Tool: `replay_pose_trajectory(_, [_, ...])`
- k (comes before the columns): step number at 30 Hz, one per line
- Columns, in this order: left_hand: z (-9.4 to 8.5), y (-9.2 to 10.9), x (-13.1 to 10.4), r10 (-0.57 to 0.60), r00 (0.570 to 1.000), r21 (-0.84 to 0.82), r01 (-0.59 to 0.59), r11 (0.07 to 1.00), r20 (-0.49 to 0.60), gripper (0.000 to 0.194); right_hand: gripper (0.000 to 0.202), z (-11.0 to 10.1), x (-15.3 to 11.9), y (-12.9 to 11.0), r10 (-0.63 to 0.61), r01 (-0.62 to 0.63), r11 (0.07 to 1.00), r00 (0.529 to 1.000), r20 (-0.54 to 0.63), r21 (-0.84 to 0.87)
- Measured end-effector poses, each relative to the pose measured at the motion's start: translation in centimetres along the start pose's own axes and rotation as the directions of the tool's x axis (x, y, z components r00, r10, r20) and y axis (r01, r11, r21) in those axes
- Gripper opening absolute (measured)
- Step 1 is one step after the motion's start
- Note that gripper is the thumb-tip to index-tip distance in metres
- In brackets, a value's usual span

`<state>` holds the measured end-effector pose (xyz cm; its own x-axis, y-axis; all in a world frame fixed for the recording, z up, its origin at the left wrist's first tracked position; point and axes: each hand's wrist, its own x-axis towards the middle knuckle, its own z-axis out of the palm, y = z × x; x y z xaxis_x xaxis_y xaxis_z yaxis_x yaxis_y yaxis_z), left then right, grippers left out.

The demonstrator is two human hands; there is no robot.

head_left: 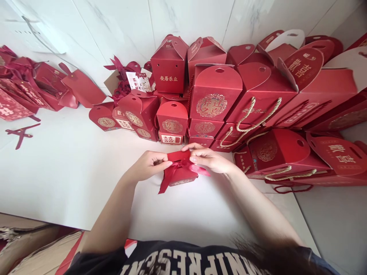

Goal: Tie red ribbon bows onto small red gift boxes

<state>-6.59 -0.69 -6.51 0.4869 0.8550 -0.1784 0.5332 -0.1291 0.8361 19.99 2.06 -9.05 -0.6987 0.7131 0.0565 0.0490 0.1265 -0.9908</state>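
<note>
A small red box (183, 176) with a gold pattern on its front stands on the white table, close in front of the stacked boxes. A shiny red ribbon (169, 178) is tied in a bow at its top, one tail hanging down the left side and a loop out to the right. My left hand (151, 165) pinches the left side of the ribbon and box top between thumb and fingers. My right hand (210, 158) pinches the ribbon at the right, with its forefinger reaching over the top flap.
Stacked red gift boxes (216, 93), some with rope handles, line the tiled wall behind and to the right. Red bags (25, 89) stand at the far left, near a loose ribbon piece (21, 134) on the white table (71, 168). Cardboard (31, 248) shows at lower left.
</note>
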Motion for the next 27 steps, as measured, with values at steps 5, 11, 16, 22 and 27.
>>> replay_pose_trajectory(5, [0.6, 0.7, -0.1, -0.028, 0.99, 0.062, 0.037, 0.997, -0.136, 0.044, 0.034, 0.6, -0.7, -1.0, 0.062, -0.064, 0.997, 0.996, -0.056, -0.039])
replay_pose_trajectory(11, [0.9, 1.1, -0.4, -0.089, 0.984, 0.169, 0.115, 0.979, -0.156, 0.052, 0.038, 2.0, -2.7, -1.8, 0.102, -0.243, 0.895, 0.928, -0.357, -0.374])
replay_pose_trajectory(16, [0.9, 0.8, -0.4, -0.083, 0.984, 0.196, 0.113, 0.974, -0.156, 0.05, 0.051, 2.4, -3.2, -0.9, 0.286, -0.298, 0.915, 0.954, -0.083, -0.271])
replay_pose_trajectory(22, [0.8, 0.5, -0.3, -0.073, 0.987, 0.2, 0.102, 0.975, -0.144, 0.048, 0.045, 1.6, -3.1, -0.7, 0.248, -0.24, 0.968, 0.961, 0.124, -0.073])
replay_pose_trajectory(27, [0.7, 0.7, -0.3, -0.089, 0.987, 0.219, 0.118, 0.969, -0.135, 0.052, 0.041, 0.9, -3.3, -0.7, 0.298, -0.282, 0.952, 0.945, 0.138, -0.124])
